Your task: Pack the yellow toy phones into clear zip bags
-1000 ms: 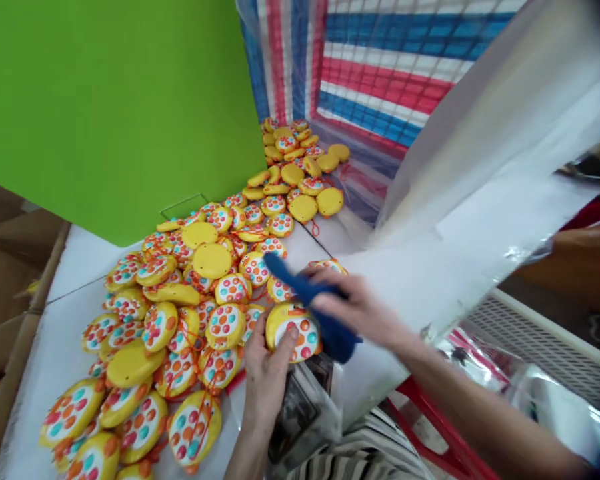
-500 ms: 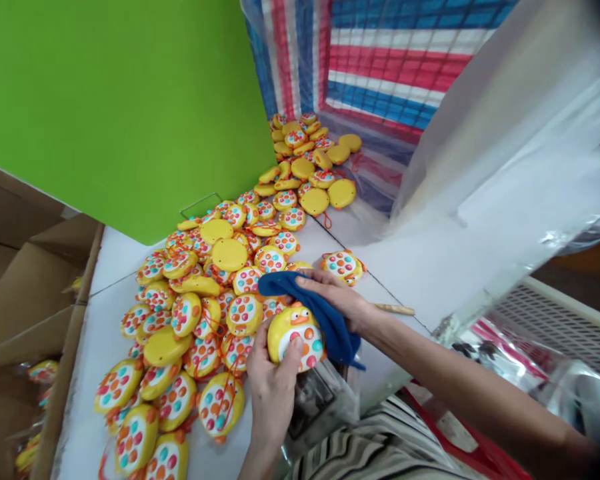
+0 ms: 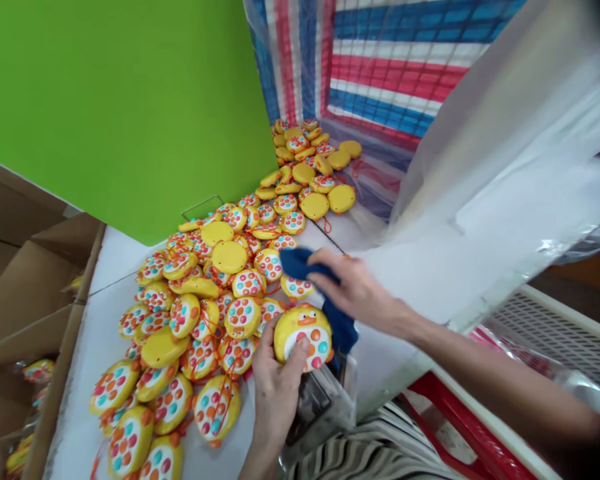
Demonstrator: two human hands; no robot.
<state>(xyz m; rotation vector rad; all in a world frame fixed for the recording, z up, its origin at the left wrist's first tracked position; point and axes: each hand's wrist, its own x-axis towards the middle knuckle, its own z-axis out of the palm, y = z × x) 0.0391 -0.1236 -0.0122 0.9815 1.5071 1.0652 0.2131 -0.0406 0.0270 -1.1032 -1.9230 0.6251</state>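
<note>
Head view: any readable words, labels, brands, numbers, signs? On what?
None readable.
Yellow toy in the left hand: painted face and coloured dots, no lettering visible.
Green panel: plain.
Plastic packets at lower right: too blurred to tell whether they carry print.

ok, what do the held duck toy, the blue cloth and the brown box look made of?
Duck toy: probably hard plastic, smooth and slightly glossy; its rounded surface catches soft highlights. Painted resin can't be ruled out.
Blue cloth: soft fabric, matte; it bends limply in the right hand. Weave too blurred to tell.
Brown box: likely cardboard, matte; stiff folded flaps show.
</note>
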